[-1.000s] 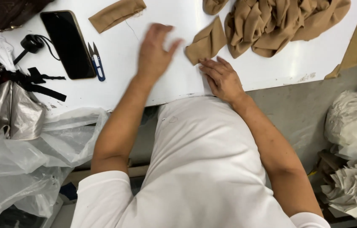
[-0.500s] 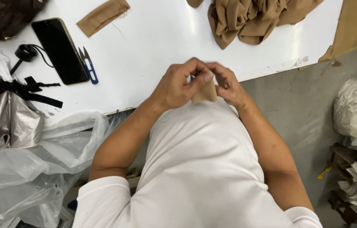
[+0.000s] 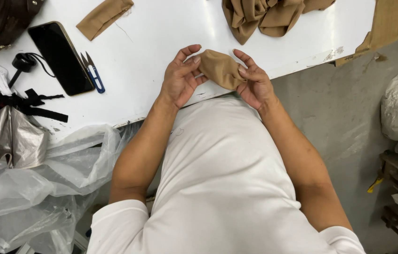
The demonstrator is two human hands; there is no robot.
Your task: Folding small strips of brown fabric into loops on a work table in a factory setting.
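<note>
A small tan fabric piece (image 3: 221, 68) is held between both hands just above the near edge of the white table (image 3: 161, 42). My left hand (image 3: 180, 77) grips its left end with fingers and thumb. On its right end sits my right hand (image 3: 253, 80), fingers curled around the cloth. The fabric looks folded or bunched into a rounded shape.
A pile of the same tan fabric (image 3: 265, 16) lies at the table's far side. A flat tan piece (image 3: 104, 16) lies at the far left, near a black phone (image 3: 61, 57) and blue thread snips (image 3: 93, 73). Silver bag (image 3: 1, 131) and clear plastic (image 3: 39, 188) hang at the left.
One second ago my hands lay on the table, the left spread flat. They then took up a tan piece and now hold it between them over the table edge.
</note>
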